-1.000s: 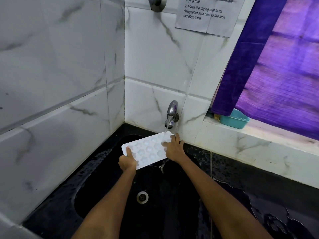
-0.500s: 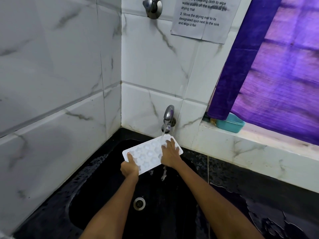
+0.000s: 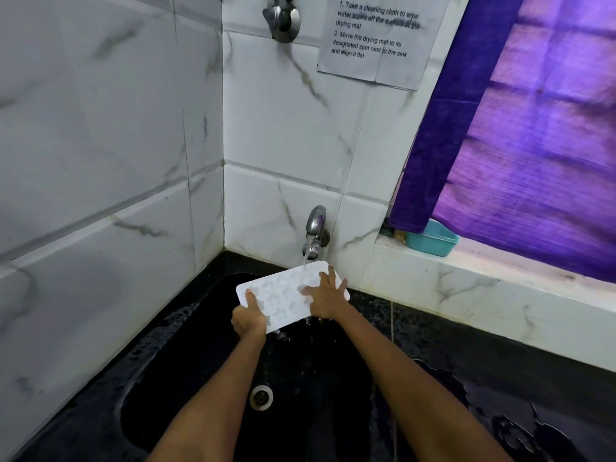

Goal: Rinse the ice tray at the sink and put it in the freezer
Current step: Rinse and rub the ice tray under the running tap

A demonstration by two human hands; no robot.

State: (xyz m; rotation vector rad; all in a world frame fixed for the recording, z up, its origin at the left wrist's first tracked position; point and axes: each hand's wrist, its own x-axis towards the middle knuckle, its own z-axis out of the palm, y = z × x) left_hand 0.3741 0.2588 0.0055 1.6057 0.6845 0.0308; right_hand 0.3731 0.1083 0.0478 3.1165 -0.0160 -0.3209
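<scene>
At far left I see only the tiled wall (image 3: 100, 145); its lower edge meets the wet black counter (image 3: 500, 378), which is cut off by the bottom and right borders.

The sink (image 3: 186, 388) is black on black, so I cannot trace its rim with confidence; the drain (image 3: 261, 397) is the one clear landmark inside it.

The left hand (image 3: 249, 320) is clamped on the near left corner of the tray (image 3: 283, 295), thumb on top. The other fingers are hidden beneath the tray.

The tray is held above the sink, tilted, with its far edge under the tap (image 3: 315, 233). A thin stream of water (image 3: 305, 260) lands on that far edge. The cavities are pale on a white surface and hard to make out; I cannot count them.

The right hand (image 3: 325, 300) lies on the right half of the tray, fingers spread flat across the top. I cannot tell whether it grips the edge or only presses on it; the palm hides that edge.

A second fitting (image 3: 281, 18) on the wall is cut off at the top border. To its right, the notice (image 3: 376, 38) is partly blurred and its heading is cropped.

The curtain (image 3: 533, 128) overhangs a teal tub (image 3: 433, 241) on the ledge (image 3: 500, 278), hiding the tub's rear. A small yellowish object beside the tub is too obscured to identify.
</scene>
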